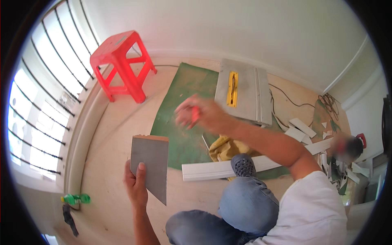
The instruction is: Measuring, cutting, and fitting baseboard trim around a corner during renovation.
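Note:
My left hand (134, 181) grips a flat grey board piece (150, 163) by its lower left, thumb on the face and fingers behind. The piece stands nearly upright, with a rough brown top edge and a slanted lower end. To the right of it, my right hand (200, 112) is raised and smeared by motion. Its fingers are curled round a small red object (195, 114), whose kind the blur hides. Beyond that hand a grey table saw (245, 94) with a yellow insert (232, 87) rests on a green mat (175, 143).
A red plastic stool (120, 61) stands far left beside the railing (65, 87). A white moulding strip (208, 170) lies before my shoe, near a mustard cloth (228, 149). White offcuts (303, 127) and cables (328, 104) lie right, near a blurred person (346, 148). A green bottle (76, 199) lies left.

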Available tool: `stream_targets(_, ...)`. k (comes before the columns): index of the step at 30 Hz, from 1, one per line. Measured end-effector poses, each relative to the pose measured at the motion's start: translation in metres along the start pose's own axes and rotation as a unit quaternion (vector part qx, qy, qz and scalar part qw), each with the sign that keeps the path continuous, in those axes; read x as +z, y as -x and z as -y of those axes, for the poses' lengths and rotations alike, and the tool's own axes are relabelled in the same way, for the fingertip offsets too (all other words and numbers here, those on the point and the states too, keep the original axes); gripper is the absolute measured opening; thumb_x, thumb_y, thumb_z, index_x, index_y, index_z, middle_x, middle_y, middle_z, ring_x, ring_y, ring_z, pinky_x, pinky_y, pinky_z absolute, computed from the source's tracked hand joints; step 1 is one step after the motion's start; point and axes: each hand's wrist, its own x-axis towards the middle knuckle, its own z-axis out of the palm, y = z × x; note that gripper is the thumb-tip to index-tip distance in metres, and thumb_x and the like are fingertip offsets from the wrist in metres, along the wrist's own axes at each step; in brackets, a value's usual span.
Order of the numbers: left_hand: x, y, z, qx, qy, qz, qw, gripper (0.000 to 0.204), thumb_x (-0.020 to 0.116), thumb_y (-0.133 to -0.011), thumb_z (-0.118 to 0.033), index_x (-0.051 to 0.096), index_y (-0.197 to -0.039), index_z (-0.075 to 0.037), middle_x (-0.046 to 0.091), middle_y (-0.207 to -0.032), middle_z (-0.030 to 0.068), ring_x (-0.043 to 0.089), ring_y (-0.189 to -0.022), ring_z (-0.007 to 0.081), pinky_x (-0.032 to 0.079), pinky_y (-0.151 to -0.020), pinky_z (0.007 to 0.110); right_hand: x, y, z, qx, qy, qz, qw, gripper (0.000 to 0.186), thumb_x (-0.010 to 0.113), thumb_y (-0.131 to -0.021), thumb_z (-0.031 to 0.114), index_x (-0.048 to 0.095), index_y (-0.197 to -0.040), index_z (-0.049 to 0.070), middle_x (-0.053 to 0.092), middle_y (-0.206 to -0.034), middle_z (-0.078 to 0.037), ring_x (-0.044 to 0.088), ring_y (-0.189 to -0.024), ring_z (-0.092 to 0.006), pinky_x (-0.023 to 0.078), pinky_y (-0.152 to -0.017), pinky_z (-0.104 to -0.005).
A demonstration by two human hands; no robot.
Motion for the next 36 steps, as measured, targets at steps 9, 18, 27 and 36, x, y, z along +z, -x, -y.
stream_targets(9, 0.157, -0.148, -0.032, 0.06, -0.362, 0.107, 0.924, 0.033, 0.06, -0.101, -0.023, 0.056, -0.123, 0.002, 0.061, -0.076, 0.0191, 0.059, -0.068, 0.0293, 0.048, -0.067, 0.043, -0.408, -0.026, -0.1, 0.11, 0.54, -0.331, 0.766, 0.031, 0.063, -0.101, 0.035, 0.065, -0.104, 0.004, 0.076, -0.098, -0.012, 0.073, -0.091, -0.0336, 0.056, -0.081, -0.0426)
stream_targets(18, 0.368, -0.323, 0.001, 0.102, -0.451, 0.201, 0.864, 0.034, 0.056, -0.1, -0.029, 0.058, -0.11, 0.003, 0.067, -0.087, 0.0307, 0.067, -0.086, 0.0485, 0.049, -0.076, 0.057, -0.576, -0.074, -0.22, 0.367, 0.516, -0.056, 0.772, 0.054, 0.052, -0.102, 0.04, 0.064, -0.128, -0.005, 0.073, -0.107, -0.025, 0.069, -0.095, -0.0358, 0.051, -0.087, -0.0461)
stream_targets(27, 0.464, -0.395, 0.04, 0.193, -0.531, 0.192, 0.802, 0.045, 0.051, -0.101, -0.032, 0.057, -0.133, -0.001, 0.073, -0.091, 0.0256, 0.07, -0.092, 0.0434, 0.054, -0.085, 0.053, -0.559, -0.074, -0.199, 0.417, 0.401, -0.094, 0.81, 0.055, 0.049, -0.102, 0.039, 0.062, -0.127, -0.009, 0.068, -0.126, -0.025, 0.066, -0.109, -0.0352, 0.048, -0.094, -0.0485)
stream_targets(36, 0.485, -0.404, 0.046, 0.183, -0.496, 0.202, 0.824, 0.054, 0.048, -0.102, -0.03, 0.044, -0.147, 0.0, 0.075, -0.089, 0.0203, 0.073, -0.09, 0.0401, 0.055, -0.086, 0.049, -0.537, -0.056, -0.203, 0.153, 0.521, -0.298, 0.785, 0.027, 0.058, -0.095, 0.026, 0.071, -0.1, 0.004, 0.074, -0.101, -0.019, 0.07, -0.095, -0.0387, 0.055, -0.082, -0.0475)
